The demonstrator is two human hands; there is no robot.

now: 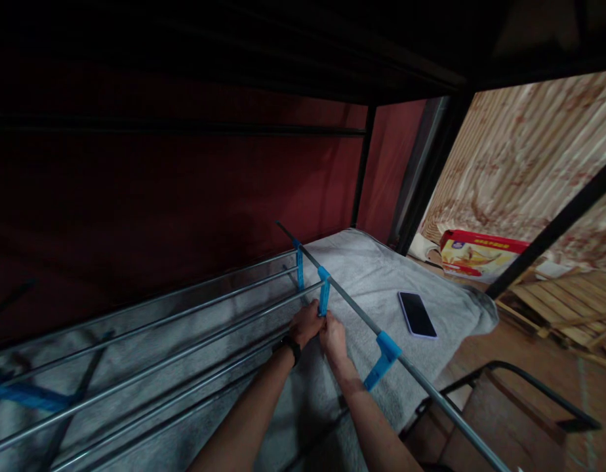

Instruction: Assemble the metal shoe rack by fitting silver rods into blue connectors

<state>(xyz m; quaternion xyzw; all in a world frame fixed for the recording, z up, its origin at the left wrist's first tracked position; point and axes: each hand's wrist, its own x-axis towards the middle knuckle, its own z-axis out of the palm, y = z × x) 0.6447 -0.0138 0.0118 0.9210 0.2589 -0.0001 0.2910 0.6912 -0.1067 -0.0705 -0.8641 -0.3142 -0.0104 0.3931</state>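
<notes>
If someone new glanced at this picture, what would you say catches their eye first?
Most striking are the bright blue clips on the long metal rod that slants across the middle. The left hand and right hand meet at one of these clips, where a thinner bar joins it. To the right, a dark phone lies on the grey towel, and a red box stands by the far wall.

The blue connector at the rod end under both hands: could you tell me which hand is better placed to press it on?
Probably the right hand: it sits beside the blue connector, while the left hand grips the rod.
</notes>
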